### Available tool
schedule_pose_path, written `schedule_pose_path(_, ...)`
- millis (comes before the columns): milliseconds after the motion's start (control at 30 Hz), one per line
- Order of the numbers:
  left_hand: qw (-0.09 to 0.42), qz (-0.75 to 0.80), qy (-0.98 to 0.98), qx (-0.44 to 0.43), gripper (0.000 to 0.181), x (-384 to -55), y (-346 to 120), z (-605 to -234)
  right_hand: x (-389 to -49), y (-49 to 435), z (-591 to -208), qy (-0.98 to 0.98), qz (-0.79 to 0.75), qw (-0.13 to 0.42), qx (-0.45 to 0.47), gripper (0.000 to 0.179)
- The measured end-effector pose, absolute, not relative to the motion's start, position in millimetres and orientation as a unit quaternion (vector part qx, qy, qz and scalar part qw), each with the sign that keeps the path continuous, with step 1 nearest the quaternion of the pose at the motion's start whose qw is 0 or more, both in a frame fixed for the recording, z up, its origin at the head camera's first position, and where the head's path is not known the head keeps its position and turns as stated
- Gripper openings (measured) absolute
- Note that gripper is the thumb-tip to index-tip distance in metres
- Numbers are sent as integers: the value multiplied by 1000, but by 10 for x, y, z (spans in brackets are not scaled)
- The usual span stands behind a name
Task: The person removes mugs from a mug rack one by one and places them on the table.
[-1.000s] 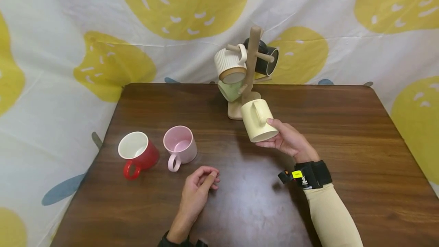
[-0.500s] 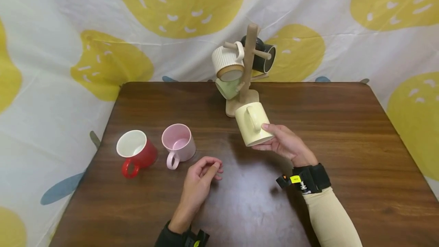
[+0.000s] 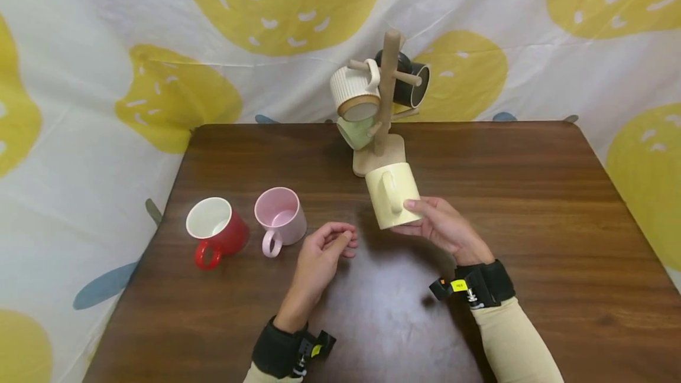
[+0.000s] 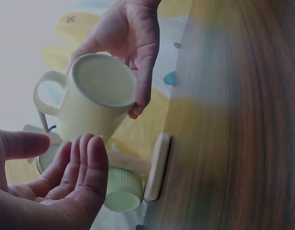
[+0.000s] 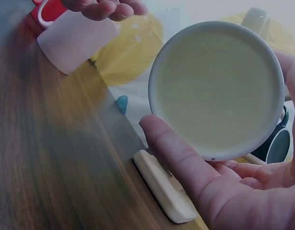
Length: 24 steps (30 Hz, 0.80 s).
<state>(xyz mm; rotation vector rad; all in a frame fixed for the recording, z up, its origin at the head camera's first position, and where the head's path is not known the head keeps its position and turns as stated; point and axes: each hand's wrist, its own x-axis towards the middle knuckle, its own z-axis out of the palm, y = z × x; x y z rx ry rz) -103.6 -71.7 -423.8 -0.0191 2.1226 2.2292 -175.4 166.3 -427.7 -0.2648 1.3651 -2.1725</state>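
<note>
My right hand [image 3: 444, 226] holds a pale yellow mug [image 3: 391, 194] off the table, in front of the mug stand. Its thumb lies on the mug's side beside the handle, and other fingers are beneath. In the right wrist view a round end of the yellow mug [image 5: 217, 91] faces the camera. My left hand [image 3: 321, 259] is left of and nearer than that mug, fingers loosely bent, holding nothing. The left wrist view shows the left hand [image 4: 66, 187] apart from the yellow mug [image 4: 92, 96]. A pink mug [image 3: 282, 223] stands upright near the left hand.
A red mug [image 3: 231, 235] with a white inside stands left of the pink one. On the wooden mug stand [image 3: 390, 87] hang a ribbed white mug [image 3: 351, 87], a green mug [image 3: 355, 133] and a black mug [image 3: 408, 90]. A patterned cloth [image 3: 298, 96] borders the wooden table [image 3: 532, 205].
My left hand has moved forward and right, toward the yellow mug. The right hand has brought the yellow mug slightly left and nearer, away from the stand, turning it a little.
</note>
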Motion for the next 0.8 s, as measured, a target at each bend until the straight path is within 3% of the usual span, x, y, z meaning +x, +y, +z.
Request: schedule_pose_path(800, 75, 769, 635, 24, 28, -1102, -546, -3974, -1703, 1526, -4418, 577, -771, 261, -62, 56)
